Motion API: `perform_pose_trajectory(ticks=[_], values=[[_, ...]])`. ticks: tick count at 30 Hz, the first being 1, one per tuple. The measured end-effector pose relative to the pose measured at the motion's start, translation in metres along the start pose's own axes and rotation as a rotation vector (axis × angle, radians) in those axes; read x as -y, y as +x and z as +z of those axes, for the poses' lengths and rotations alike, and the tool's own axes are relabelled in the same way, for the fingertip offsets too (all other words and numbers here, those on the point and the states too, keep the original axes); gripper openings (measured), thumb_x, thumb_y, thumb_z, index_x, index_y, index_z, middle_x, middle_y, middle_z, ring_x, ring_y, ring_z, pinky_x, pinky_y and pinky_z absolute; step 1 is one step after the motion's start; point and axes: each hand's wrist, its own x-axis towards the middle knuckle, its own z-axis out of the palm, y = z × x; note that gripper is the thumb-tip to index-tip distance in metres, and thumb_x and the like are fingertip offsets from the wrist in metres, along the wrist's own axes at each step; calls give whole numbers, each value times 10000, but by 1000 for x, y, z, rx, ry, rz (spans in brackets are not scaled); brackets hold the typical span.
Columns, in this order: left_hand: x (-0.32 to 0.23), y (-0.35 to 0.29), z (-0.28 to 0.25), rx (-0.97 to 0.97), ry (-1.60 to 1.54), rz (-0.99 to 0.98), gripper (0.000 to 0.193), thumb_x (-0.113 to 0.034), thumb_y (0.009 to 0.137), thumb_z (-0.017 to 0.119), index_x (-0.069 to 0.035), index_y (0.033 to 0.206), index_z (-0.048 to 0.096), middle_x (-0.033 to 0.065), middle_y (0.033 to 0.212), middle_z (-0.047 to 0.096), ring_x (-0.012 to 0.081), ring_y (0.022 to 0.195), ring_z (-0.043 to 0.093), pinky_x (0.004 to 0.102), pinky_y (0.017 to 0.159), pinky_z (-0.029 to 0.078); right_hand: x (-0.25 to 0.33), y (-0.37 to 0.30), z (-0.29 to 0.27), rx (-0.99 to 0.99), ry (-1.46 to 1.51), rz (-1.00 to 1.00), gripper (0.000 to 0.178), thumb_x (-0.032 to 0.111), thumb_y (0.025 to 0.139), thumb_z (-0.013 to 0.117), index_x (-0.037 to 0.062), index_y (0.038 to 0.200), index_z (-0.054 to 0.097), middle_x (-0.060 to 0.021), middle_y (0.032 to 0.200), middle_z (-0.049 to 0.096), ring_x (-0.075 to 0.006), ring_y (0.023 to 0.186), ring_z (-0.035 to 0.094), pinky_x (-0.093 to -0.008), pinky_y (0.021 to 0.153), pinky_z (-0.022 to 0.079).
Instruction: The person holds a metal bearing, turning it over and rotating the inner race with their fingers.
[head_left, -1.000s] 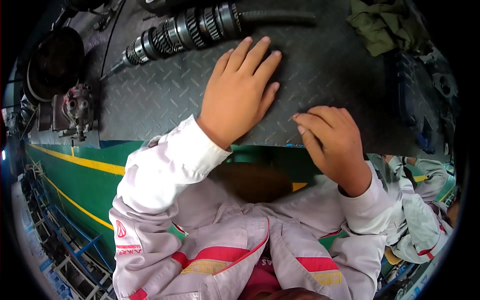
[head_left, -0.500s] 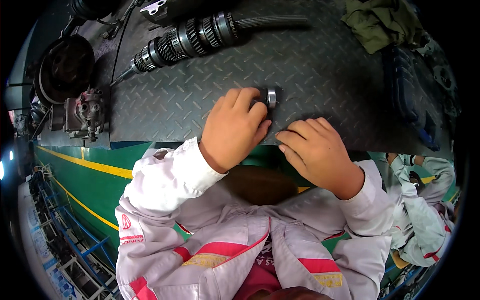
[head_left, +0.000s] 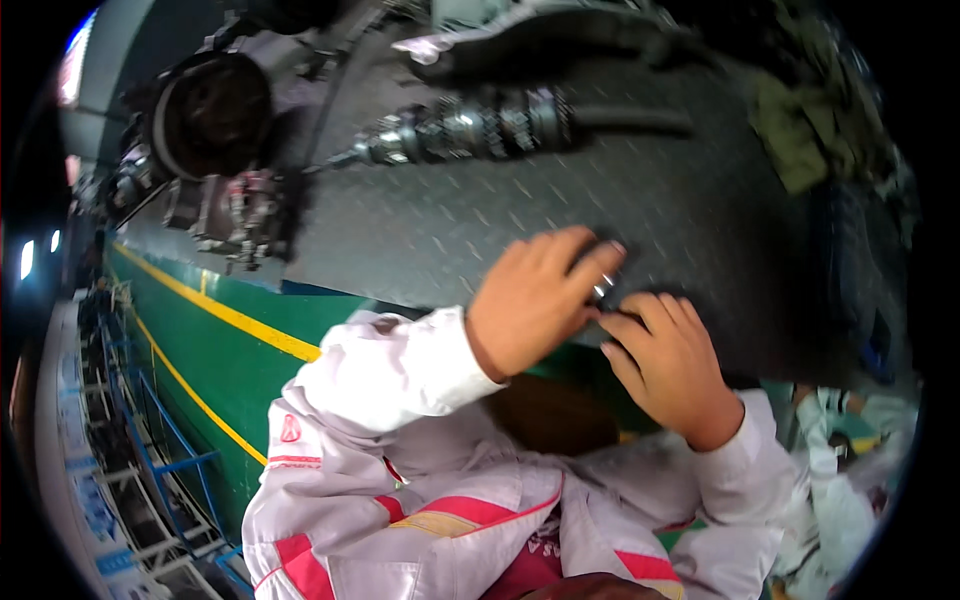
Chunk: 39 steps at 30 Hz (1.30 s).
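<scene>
My left hand is closed round a small shiny metal ring just above the near edge of the steel table. Its fingers curl over the ring, so only a bright strip of the rim shows. Close by on the right is my right hand, fingers bent and thumb apart from the index finger. That index fingertip lies beside the ring and the left thumb; whether it touches cannot be made out. Farther back, a gear shaft with stacked gears and a long splined end lies across the table.
A greasy metal assembly and a dark round drum stand at the left. Far right are an olive cloth and a dark blue case. A curved metal housing lies at the back. Another person's sleeve shows lower right.
The view has shifted, and the whole scene sits lower and more to the right, blurred. My hands have come closer together, and the ring is now between them, more covered by my left fingers.
</scene>
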Motion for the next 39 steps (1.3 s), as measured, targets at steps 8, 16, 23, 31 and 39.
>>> perform_pose_trajectory(ticks=[8, 16, 23, 31, 39], values=[[24, -11, 7, -81, 61, 104, 580, -205, 785, 808, -156, 1337, 637, 106, 1334, 602, 306, 1169, 614, 406, 936, 491, 14, 15, 7, -38, 30, 62, 333, 98, 819, 756, 22, 1135, 686, -209, 1324, 564, -372, 1150, 577, -460, 974, 465], [12, 0, 0, 60, -60, 155, 465, -158, 784, 767, -95, 1232, 661, 118, 1291, 639, 324, 1182, 623, 416, 979, 504, 3, -3, 8, -77, 42, 56, 304, 147, 810, 766, 54, 1091, 698, -137, 1197, 635, -321, 1094, 610, -433, 942, 465], [11, -9, -5, 47, -35, 139, 530, -34, 784, 723, -65, 1307, 644, 184, 1342, 622, 397, 1165, 614, 456, 987, 506, 9, 0, 41, -115, -22, 15, 232, 182, 816, 748, 73, 1010, 681, -88, 1070, 611, -270, 1024, 589, -389, 887, 442], [13, -12, -4, 70, 15, 73, 440, -69, 799, 757, -13, 1210, 611, 216, 1343, 580, 437, 1188, 552, 499, 1015, 455, 4, -4, 60, -222, -132, 55, 241, 212, 795, 762, 99, 979, 656, -39, 987, 574, -213, 966, 561, -343, 825, 430], [26, -20, -6, 97, 15, 39, 320, -117, 778, 799, -40, 1051, 652, 209, 1383, 558, 438, 1248, 522, 522, 1043, 421, 5, 6, 62, -260, -190, 83, 131, 197, 778, 733, 98, 847, 681, -41, 950, 572, -209, 955, 548, -337, 819, 417]])
